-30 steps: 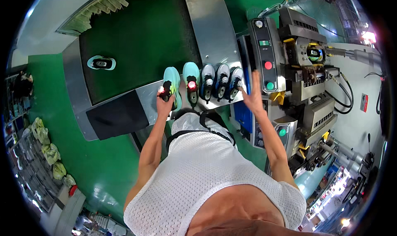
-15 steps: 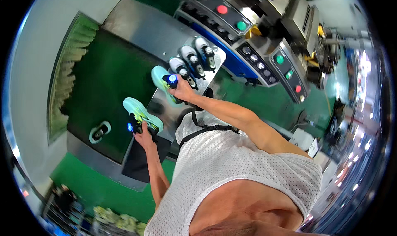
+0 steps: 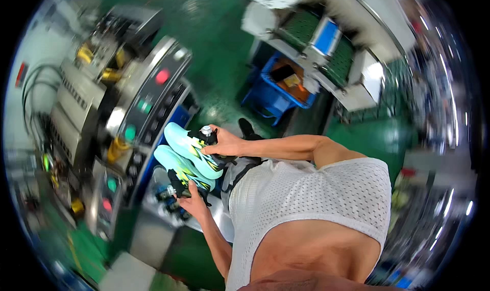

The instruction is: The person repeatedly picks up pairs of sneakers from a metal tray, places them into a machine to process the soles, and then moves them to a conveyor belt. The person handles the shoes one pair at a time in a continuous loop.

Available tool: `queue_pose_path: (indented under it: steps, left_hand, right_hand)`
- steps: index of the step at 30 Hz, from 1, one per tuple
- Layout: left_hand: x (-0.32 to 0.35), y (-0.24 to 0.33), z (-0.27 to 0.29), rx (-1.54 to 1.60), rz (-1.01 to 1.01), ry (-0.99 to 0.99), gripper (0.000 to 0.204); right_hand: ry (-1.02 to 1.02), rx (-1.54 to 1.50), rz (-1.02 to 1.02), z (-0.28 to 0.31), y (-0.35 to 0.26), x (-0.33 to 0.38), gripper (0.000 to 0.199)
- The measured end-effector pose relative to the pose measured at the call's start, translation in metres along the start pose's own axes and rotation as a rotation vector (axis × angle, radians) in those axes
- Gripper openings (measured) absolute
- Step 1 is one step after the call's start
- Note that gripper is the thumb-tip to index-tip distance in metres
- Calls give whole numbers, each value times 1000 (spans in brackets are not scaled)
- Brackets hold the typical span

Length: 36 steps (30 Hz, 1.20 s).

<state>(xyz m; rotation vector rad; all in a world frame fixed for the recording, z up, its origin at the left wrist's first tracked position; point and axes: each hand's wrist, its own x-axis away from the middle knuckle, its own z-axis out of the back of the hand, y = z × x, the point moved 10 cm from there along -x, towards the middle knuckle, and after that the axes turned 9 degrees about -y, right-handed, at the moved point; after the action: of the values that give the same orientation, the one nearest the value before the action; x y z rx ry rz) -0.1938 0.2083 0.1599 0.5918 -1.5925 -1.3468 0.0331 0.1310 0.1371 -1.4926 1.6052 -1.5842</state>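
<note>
Two shoes with mint-green soles and yellow and black sides are held up side by side, soles outward, their soles touching or nearly so. My right hand (image 3: 224,142) is closed round the dark upper part of the farther shoe (image 3: 182,139), beside a silver round fitting. On the nearer shoe (image 3: 176,161), my left hand (image 3: 194,201) grips the black part at its lower side, thumb raised along it. Below them, several more shoes (image 3: 166,196) sit blurred on a metal table (image 3: 222,220), partly hidden by the held pair.
A machine with a button panel (image 3: 153,99) stands close on the left. Ahead to the right are a blue bin (image 3: 270,99) with things in it and a conveyor machine (image 3: 301,28) with a brush-like fringe. Green floor (image 3: 212,82) lies between them.
My body has turned right, swinging the whole view. The two shoes, formerly apart over the table and green belt, are now together in front of me, still one in each hand.
</note>
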Motion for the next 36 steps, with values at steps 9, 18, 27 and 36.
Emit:
queue_pose_path:
  steps: [9,18,27,36]
  left_hand:
    - [-1,152,-171,-213,-116,-828,47]
    - [-80,127,-567,-769,-609,-1036,61]
    - [-107,125,-597,-393,-824,-1037,67]
    - [-189,-74,-215,-772,-192,-432,39]
  right_hand:
    - [1026,-148,350,105,-90,239,54]
    - [1511,532,-238,369,-101,302,64]
    - [1369,863,-45,478,-143,244,47]
    - [190,521,266,329,-65,-88,50]
